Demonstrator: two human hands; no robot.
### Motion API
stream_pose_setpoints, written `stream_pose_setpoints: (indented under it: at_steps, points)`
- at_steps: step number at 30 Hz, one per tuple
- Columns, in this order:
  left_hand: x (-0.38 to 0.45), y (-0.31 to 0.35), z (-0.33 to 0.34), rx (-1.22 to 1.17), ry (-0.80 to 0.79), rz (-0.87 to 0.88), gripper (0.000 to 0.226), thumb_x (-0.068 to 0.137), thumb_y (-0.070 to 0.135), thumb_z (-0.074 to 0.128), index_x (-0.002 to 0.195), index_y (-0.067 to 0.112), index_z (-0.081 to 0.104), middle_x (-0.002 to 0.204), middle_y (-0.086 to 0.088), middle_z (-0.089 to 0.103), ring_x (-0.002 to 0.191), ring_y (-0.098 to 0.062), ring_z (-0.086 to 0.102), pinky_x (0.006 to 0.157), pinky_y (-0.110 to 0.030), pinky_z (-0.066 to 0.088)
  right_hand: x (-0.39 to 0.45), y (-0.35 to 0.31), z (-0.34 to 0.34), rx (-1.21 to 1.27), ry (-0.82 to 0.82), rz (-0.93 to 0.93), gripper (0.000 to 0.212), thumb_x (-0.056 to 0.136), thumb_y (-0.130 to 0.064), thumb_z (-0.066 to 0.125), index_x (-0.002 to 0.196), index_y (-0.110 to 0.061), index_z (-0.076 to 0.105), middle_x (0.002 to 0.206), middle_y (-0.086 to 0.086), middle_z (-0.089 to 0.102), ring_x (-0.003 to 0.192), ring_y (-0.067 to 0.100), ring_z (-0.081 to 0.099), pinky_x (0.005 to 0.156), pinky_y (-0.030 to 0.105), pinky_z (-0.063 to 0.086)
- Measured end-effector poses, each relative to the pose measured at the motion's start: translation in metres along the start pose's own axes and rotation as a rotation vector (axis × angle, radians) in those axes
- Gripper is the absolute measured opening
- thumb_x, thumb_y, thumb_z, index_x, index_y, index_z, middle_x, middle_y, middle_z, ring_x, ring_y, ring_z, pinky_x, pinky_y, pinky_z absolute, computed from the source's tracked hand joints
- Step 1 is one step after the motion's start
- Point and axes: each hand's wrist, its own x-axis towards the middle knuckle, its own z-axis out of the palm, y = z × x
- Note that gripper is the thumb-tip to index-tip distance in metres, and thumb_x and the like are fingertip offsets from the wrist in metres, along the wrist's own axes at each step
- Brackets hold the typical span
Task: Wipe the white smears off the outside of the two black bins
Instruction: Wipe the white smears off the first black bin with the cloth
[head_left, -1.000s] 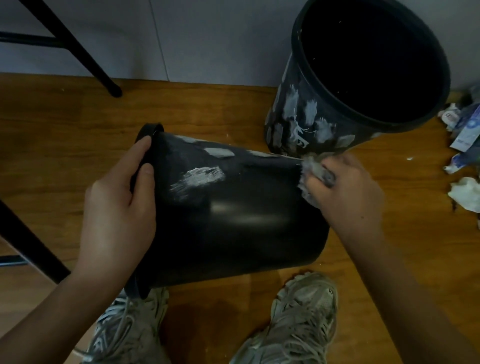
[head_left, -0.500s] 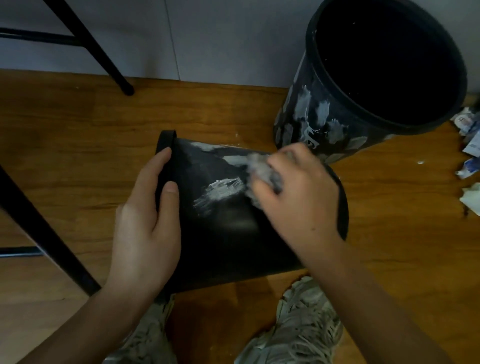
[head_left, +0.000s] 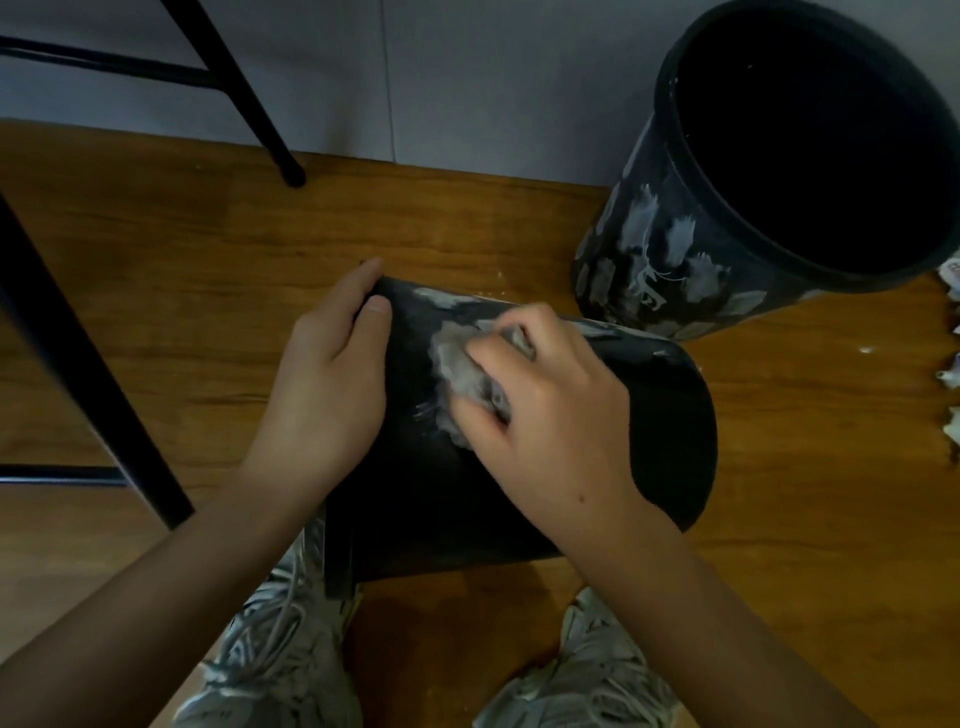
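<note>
Head | left hand (head_left: 327, 384) grips lying bin (head_left: 665, 441) rim | right hand (head_left: 550, 410) fingers clutch wad (head_left: 457, 364)

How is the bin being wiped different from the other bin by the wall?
The wiped bin lies on its side, gripped by the left hand; the standing bin is upright and untouched. The wiped bin's side is mostly clean, with a few smears near the wad; the standing bin's is thick with them. Both are black.

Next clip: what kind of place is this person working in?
Probably an indoor room, maybe an office or workroom, though that's a guess. The bins sit on a wood-look floor against a plain grey wall, with black metal furniture legs beside them and crumpled paper scraps nearby.
</note>
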Motion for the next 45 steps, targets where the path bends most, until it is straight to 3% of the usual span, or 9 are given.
stream_pose_setpoints:
  at_steps: [2,6,11,16,21,27,34,39,45]
  points:
    - [0.0,0.0,-0.001,-0.021,0.002,0.004,0.041,0.104,0.026,0.034,0.144,0.023,0.041,0.136,0.01,0.052,0.12,0.002,0.048,0.102,-0.016,0.039,0.015,-0.004,0.004,-0.018,-0.028,0.004,0.024,0.08,-0.025,0.058,0.095,-0.012,0.071,0.098,0.006,0.059,0.082,0.02,0.056,0.061,0.024,0.036]
    - [0.006,0.0,-0.003,-0.038,-0.016,0.0,0.04,0.104,0.02,0.034,0.143,0.02,0.043,0.132,0.01,0.053,0.115,0.004,0.051,0.087,-0.002,0.039,0.013,-0.015,0.01,0.004,-0.057,-0.061,0.026,0.082,-0.025,0.052,0.097,-0.011,0.07,0.102,0.008,0.058,0.085,0.02,0.053,0.066,0.025,0.035]
    - [0.012,-0.001,-0.003,-0.057,-0.008,-0.006,0.04,0.104,0.018,0.034,0.142,0.018,0.043,0.125,0.011,0.055,0.107,0.011,0.052,0.09,-0.007,0.043,-0.002,-0.018,0.013,0.041,-0.067,-0.172,0.019,0.084,-0.019,0.054,0.091,-0.01,0.068,0.102,0.009,0.059,0.081,0.022,0.052,0.063,0.035,0.044]
    - [0.013,-0.001,-0.003,-0.085,-0.014,-0.002,0.04,0.103,0.014,0.034,0.143,0.017,0.042,0.122,0.009,0.058,0.107,0.007,0.055,0.092,-0.008,0.043,0.032,-0.017,0.015,0.006,-0.104,-0.067,0.033,0.082,-0.025,0.045,0.1,-0.011,0.069,0.103,0.008,0.057,0.086,0.023,0.054,0.064,0.031,0.044]
    - [0.013,-0.004,-0.003,-0.137,-0.017,-0.045,0.039,0.103,0.015,0.036,0.14,0.02,0.046,0.122,0.009,0.058,0.104,0.007,0.056,0.08,-0.004,0.045,-0.009,-0.032,0.016,0.024,-0.089,-0.129,0.019,0.09,-0.021,0.052,0.095,-0.01,0.066,0.108,0.01,0.057,0.086,0.024,0.051,0.066,0.037,0.043]
    - [0.011,-0.005,-0.003,-0.114,-0.011,-0.023,0.04,0.103,0.016,0.035,0.142,0.02,0.043,0.129,0.006,0.054,0.116,-0.003,0.053,0.098,-0.019,0.043,0.003,-0.023,0.017,0.015,-0.086,-0.15,0.026,0.085,-0.02,0.046,0.095,-0.009,0.067,0.107,0.011,0.058,0.085,0.025,0.053,0.066,0.033,0.043]
    - [0.011,-0.004,-0.004,-0.11,-0.02,-0.038,0.039,0.104,0.016,0.035,0.141,0.02,0.044,0.124,0.012,0.054,0.113,0.002,0.052,0.09,-0.008,0.043,-0.018,-0.029,0.024,0.019,0.024,-0.147,0.016,0.087,-0.021,0.057,0.1,-0.013,0.061,0.111,0.008,0.052,0.088,0.022,0.05,0.069,0.032,0.041]
    - [0.019,-0.001,-0.003,-0.121,-0.027,-0.064,0.04,0.104,0.02,0.034,0.142,0.023,0.043,0.135,0.007,0.049,0.124,-0.007,0.047,0.109,-0.034,0.037,-0.062,-0.029,0.046,-0.033,0.185,-0.268,0.022,0.088,-0.017,0.068,0.105,-0.017,0.054,0.112,0.005,0.047,0.091,0.021,0.05,0.071,0.032,0.041]
    - [0.018,0.0,-0.002,-0.116,-0.03,-0.05,0.04,0.104,0.02,0.034,0.143,0.022,0.042,0.133,0.009,0.049,0.121,-0.004,0.047,0.099,-0.018,0.039,-0.067,-0.024,0.045,-0.017,0.175,-0.337,0.016,0.092,-0.02,0.064,0.106,-0.018,0.057,0.109,0.005,0.049,0.09,0.023,0.051,0.072,0.034,0.042]
